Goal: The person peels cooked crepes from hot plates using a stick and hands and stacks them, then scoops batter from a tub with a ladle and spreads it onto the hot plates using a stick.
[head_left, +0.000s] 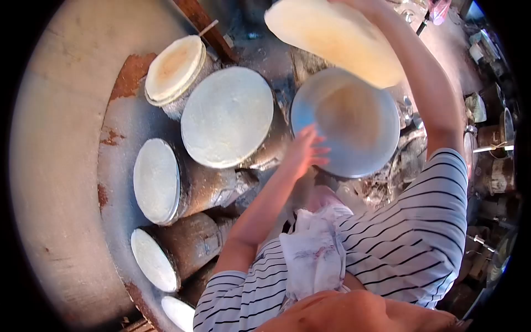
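My right hand (362, 4), partly cut off by the top edge of the view, holds up a large, thin, round flatbread (337, 39). The bread hangs tilted, pale with a light brown middle, over the far side of a round grey griddle (362, 133). A brownish patch marks the griddle's middle. Over its near left edge is my left hand (305, 150), fingers apart and slightly blurred, holding nothing. Whether it touches the griddle I cannot tell.
Left of the griddle stand several drum-like stoves topped with pale, batter-coated rounds, the largest (228, 117) nearest. A stack of flatbreads (176, 69) lies at the upper left. A curved tan surface (61, 166) borders the left. Pots and other vessels (492, 174) crowd the right.
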Action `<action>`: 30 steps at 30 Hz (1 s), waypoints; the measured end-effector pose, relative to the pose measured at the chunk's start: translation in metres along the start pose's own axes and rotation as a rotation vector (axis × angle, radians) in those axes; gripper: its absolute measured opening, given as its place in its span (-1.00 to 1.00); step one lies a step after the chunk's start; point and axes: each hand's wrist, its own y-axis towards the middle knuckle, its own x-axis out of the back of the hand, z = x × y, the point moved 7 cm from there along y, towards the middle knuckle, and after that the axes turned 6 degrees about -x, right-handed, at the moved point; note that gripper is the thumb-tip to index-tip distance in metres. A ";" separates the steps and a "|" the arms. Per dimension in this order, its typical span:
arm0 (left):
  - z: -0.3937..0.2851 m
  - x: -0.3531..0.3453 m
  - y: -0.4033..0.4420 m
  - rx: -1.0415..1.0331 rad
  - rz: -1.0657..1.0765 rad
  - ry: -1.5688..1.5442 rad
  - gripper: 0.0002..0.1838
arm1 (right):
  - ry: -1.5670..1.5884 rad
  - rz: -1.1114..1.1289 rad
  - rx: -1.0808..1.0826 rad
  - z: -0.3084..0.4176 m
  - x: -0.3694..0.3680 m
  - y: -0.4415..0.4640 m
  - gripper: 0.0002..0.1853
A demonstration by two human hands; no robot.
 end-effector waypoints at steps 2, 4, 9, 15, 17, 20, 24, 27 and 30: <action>-0.025 -0.031 0.046 0.082 0.080 -0.268 -0.23 | 0.238 -0.099 0.089 0.001 0.004 0.061 -0.81; -0.066 -0.048 0.097 0.137 0.028 -0.549 -0.15 | 0.538 -0.082 -0.078 -0.031 -0.004 0.100 -0.75; -0.194 0.000 0.250 -0.652 0.037 -0.828 -0.69 | 0.703 -0.234 -0.242 -0.172 -0.041 0.178 -0.67; -0.234 0.044 0.406 -0.558 -0.299 -0.160 -0.69 | 0.497 -0.359 -0.607 -0.353 -0.093 0.180 -0.65; -0.222 0.061 0.419 -0.484 -0.392 -0.075 -0.68 | 0.384 -0.361 -0.665 -0.394 -0.116 0.164 -0.67; -0.226 0.062 0.381 -0.485 -0.447 -0.095 -0.65 | 0.299 -0.397 -0.625 -0.418 -0.126 0.162 -0.69; -0.215 0.073 0.265 -0.523 -0.409 0.056 -0.60 | 0.250 -0.397 -0.588 -0.425 -0.128 0.175 -0.67; -0.172 0.102 0.170 -0.528 -0.438 0.316 -0.62 | 0.089 -0.458 -0.513 -0.418 -0.119 0.169 -0.60; -0.098 0.131 0.057 -0.473 -0.530 0.432 -0.58 | 0.007 -0.356 -0.286 -0.416 -0.095 0.142 -0.64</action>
